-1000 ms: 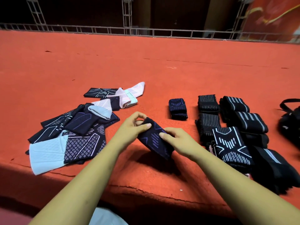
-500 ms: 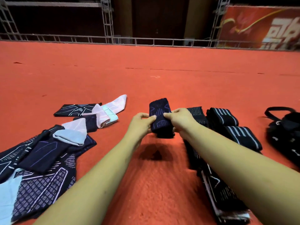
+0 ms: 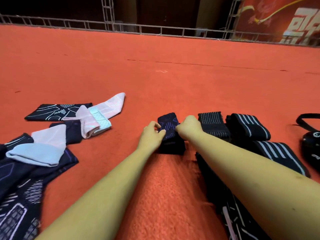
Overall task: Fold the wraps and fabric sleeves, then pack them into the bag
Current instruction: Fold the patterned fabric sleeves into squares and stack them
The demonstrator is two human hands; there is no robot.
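A folded dark navy sleeve with purple lines (image 3: 168, 124) lies on top of another folded dark one on the red carpet. My left hand (image 3: 152, 135) pinches its left edge and my right hand (image 3: 188, 126) grips its right edge. Right of it stand rows of folded black wraps with white stripes (image 3: 249, 126). A black bag (image 3: 310, 139) sits at the far right edge, partly out of frame. Unfolded sleeves, navy, pink and light blue (image 3: 43, 149), lie in a loose pile at the left.
The red carpet (image 3: 155, 84) stretches far ahead to a metal truss rail (image 3: 155, 30) at the back. A pink and mint sleeve (image 3: 102, 116) and a dark patterned sleeve (image 3: 57, 110) lie apart at upper left. More folded patterned wraps (image 3: 232, 220) lie under my right forearm.
Both hands carried the folded navy sleeve forward from near my body and set it onto the earlier folded one. The camera leaned forward and lower.
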